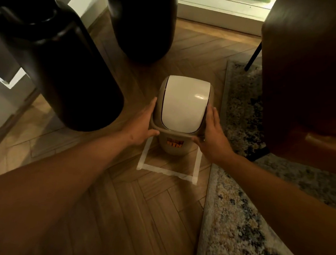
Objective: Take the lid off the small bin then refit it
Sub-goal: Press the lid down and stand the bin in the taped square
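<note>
A small beige bin [173, 150] with an orange label stands on the wooden floor inside a square of white tape [167, 170]. Its lid [184, 104], a beige frame with a white swing flap, sits on top of the bin. My left hand [143, 128] clasps the lid's left side, thumb under the front rim. On the lid's right side my right hand [213, 135] presses flat, fingers pointing up along the frame.
Two large dark rounded table legs [63, 68] [143, 20] stand left and behind the bin. A brown armchair [312, 74] is on the right. A patterned rug [242, 223] covers the floor right of the tape. A bright window sill [222, 9] lies at the back.
</note>
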{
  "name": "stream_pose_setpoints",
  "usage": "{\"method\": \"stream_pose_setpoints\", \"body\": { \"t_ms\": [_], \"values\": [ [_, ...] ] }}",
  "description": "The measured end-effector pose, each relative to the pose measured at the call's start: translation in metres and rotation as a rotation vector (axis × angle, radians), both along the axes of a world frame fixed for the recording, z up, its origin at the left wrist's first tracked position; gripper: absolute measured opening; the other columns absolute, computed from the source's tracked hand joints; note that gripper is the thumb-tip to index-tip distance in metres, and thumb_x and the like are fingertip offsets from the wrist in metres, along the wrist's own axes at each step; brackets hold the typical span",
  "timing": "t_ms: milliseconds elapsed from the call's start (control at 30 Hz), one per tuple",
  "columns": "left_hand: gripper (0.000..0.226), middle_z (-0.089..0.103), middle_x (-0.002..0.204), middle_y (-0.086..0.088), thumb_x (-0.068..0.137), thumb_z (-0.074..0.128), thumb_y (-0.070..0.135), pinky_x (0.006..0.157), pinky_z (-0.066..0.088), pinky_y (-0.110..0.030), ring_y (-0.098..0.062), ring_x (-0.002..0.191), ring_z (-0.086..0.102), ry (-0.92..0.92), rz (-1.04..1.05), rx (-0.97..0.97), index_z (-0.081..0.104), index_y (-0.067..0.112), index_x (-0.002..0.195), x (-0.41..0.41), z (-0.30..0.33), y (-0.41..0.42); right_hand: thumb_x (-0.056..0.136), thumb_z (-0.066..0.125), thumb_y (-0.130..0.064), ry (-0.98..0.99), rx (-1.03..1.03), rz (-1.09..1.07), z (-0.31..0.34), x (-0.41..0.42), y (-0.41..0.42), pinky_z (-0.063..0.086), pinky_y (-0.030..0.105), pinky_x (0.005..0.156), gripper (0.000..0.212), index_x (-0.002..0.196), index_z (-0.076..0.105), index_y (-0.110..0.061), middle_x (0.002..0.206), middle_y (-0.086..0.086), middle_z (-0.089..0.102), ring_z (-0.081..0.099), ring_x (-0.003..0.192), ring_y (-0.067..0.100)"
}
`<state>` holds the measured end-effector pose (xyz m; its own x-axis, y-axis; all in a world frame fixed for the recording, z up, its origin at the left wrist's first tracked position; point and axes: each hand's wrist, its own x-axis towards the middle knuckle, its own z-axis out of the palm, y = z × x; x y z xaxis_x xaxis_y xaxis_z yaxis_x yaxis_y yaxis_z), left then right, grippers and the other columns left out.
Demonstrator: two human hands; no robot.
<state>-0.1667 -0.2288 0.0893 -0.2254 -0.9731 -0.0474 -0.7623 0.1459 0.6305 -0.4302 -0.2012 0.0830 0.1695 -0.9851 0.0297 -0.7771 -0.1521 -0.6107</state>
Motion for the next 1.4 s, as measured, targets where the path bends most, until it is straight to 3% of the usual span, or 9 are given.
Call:
{"method": "stream_pose_setpoints", "body": {
  "t_ms": [67, 200, 333, 667, 833, 1000, 1100, 1300, 1400],
  "values": [
    [0.115, 0.023, 0.16, 0.002, 0.072, 0.084, 0.027, 0.112, 0.02, -0.032, -0.016, 0.144, 0.023, 0.012, 0.003, -0.022, 0.005, 0.032, 0.155, 0.001, -0.003, 0.001, 0.084, 0.078, -0.031, -0.006, -0.004, 0.005, -0.003, -0.001, -0.003, 0.015, 0.04, 0.112, 0.124, 0.155, -0.023, -0.036, 0.168, -0.001, -0.015, -0.01, 0.15, 0.014],
    [0.111, 0.03, 0.157, 0.005, 0.07, 0.085, 0.034, 0.107, 0.024, -0.027, -0.006, 0.138, 0.026, 0.121, -0.019, 0.052, 0.013, 0.038, 0.153, 0.0, -0.005, 0.0, 0.084, 0.078, -0.028, -0.017, 0.002, -0.001, -0.009, -0.002, -0.006, 0.013, 0.041, 0.113, 0.125, 0.153, -0.025, -0.04, 0.168, -0.001, -0.014, -0.01, 0.153, 0.021],
    [0.096, 0.038, 0.153, 0.002, 0.078, 0.08, 0.029, 0.105, 0.031, -0.031, -0.018, 0.138, 0.037, 0.103, 0.063, 0.05, 0.021, 0.034, 0.153, -0.003, -0.008, -0.003, 0.085, 0.078, -0.026, -0.038, 0.023, -0.009, -0.009, -0.001, -0.006, 0.013, 0.046, 0.117, 0.123, 0.154, -0.022, -0.038, 0.169, 0.001, -0.011, -0.008, 0.154, 0.024],
    [0.091, 0.044, 0.148, 0.0, 0.078, 0.079, 0.019, 0.101, 0.033, -0.03, -0.019, 0.136, 0.041, 0.143, 0.085, 0.086, 0.025, 0.033, 0.15, -0.005, -0.005, -0.012, 0.086, 0.077, -0.022, -0.064, 0.044, -0.011, -0.002, 0.004, -0.005, 0.016, 0.054, 0.121, 0.122, 0.156, -0.022, -0.034, 0.169, 0.003, -0.012, -0.008, 0.154, 0.028],
    [0.092, 0.042, 0.15, 0.0, 0.079, 0.079, 0.024, 0.109, 0.035, -0.037, -0.019, 0.137, 0.04, 0.126, 0.068, 0.099, 0.023, 0.028, 0.152, -0.005, -0.006, -0.005, 0.08, 0.082, -0.021, -0.09, 0.014, -0.015, 0.004, 0.002, -0.001, 0.022, 0.052, 0.122, 0.122, 0.16, -0.011, -0.025, 0.169, 0.005, 0.001, 0.005, 0.155, 0.027],
    [0.092, 0.033, 0.153, 0.0, 0.077, 0.081, 0.031, 0.11, 0.037, -0.043, -0.021, 0.135, 0.04, 0.079, 0.085, 0.037, 0.026, 0.027, 0.151, -0.001, -0.01, -0.005, 0.079, 0.084, -0.023, -0.182, -0.013, -0.104, 0.001, -0.003, 0.004, 0.016, 0.028, 0.117, 0.117, 0.161, 0.001, -0.019, 0.165, 0.002, 0.015, 0.011, 0.144, 0.002],
    [0.086, 0.037, 0.148, -0.004, 0.077, 0.08, 0.034, 0.104, 0.042, -0.041, -0.023, 0.127, 0.047, 0.015, 0.137, 0.014, 0.033, 0.024, 0.148, 0.001, -0.018, -0.005, 0.082, 0.081, -0.022, -0.191, 0.024, -0.111, 0.0, -0.004, 0.006, 0.016, 0.026, 0.116, 0.11, 0.161, 0.004, -0.019, 0.166, 0.003, 0.016, 0.014, 0.15, 0.011],
    [0.08, 0.044, 0.141, -0.001, 0.075, 0.08, 0.037, 0.092, 0.043, -0.027, -0.008, 0.109, 0.048, 0.01, 0.148, -0.012, 0.042, 0.02, 0.144, 0.005, -0.028, -0.008, 0.09, 0.074, -0.022, -0.195, 0.095, -0.128, -0.001, 0.001, 0.01, 0.039, 0.046, 0.114, 0.078, 0.153, 0.03, -0.009, 0.154, 0.01, 0.042, 0.04, 0.142, 0.025],
    [0.082, 0.044, 0.143, -0.001, 0.075, 0.08, 0.037, 0.09, 0.041, -0.025, -0.008, 0.112, 0.049, 0.009, 0.151, -0.011, 0.04, 0.021, 0.145, 0.006, -0.03, -0.009, 0.088, 0.075, -0.022, -0.205, 0.082, -0.163, 0.0, 0.002, 0.01, 0.043, 0.045, 0.108, 0.072, 0.149, 0.038, -0.01, 0.145, 0.01, 0.05, 0.048, 0.133, 0.026]
  ]
}}
